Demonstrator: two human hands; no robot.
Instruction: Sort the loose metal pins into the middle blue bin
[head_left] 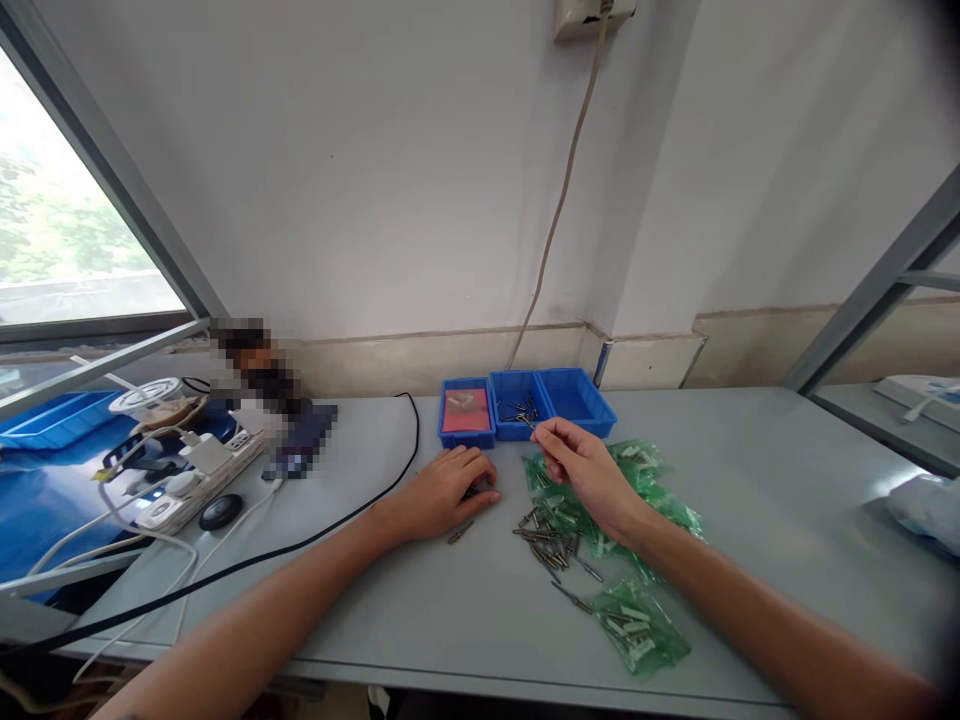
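Note:
My right hand (574, 455) pinches a small, slim metal pin (527, 422) at the front of the blue bins. My left hand (450, 488) rests on the table with curled fingers; dark pieces resembling the metal pins show partly between fingers and thumb. One loose pin (460, 532) lies just below that hand. A pile of metal pins (551, 545) is spread between my hands. More pins lie in the middle blue bin (516, 432). Green plastic bags (641, 630) with pins and white pieces inside lie under and beside my right forearm.
Beside the middle bin are a right-hand blue bin (577, 395) and a left-hand one (466, 440) with a red card and a small clear bag. A black cable (330, 530) crosses the table. A power strip (202, 480) and black mouse (220, 512) sit left.

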